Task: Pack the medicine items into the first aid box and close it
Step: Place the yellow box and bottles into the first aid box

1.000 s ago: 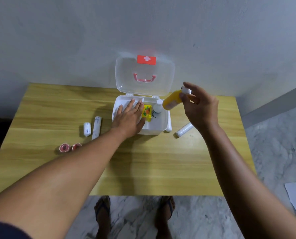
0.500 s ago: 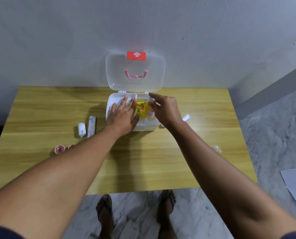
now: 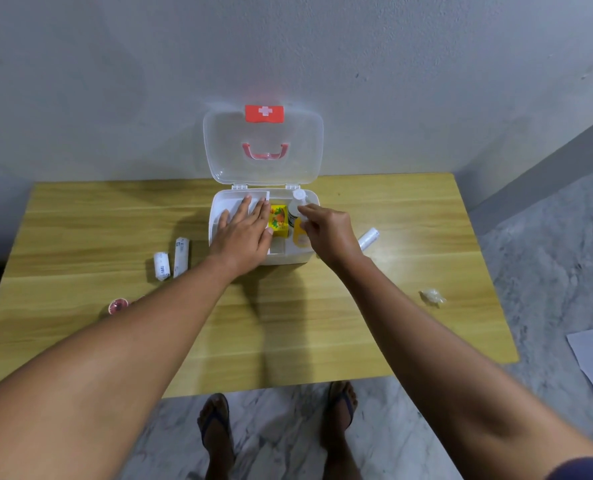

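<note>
The right hand (image 3: 329,233) pinches the top of the yellow bottle (image 3: 301,237) lying in the right side of the open first aid box (image 3: 288,259), while the left hand (image 3: 245,233) rests flat, fingers straight, on the box's white tray (image 3: 232,202).

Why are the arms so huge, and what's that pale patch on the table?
Head view: the wide-angle lens swells the near forearms; light glares off the table right of the first aid box; the left hand casts a soft shadow.

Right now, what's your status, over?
Left hand flat on white tray in first aid box. Right hand pinches yellow bottle laid inside. Lid open; bandage rolls wait on table.
</note>
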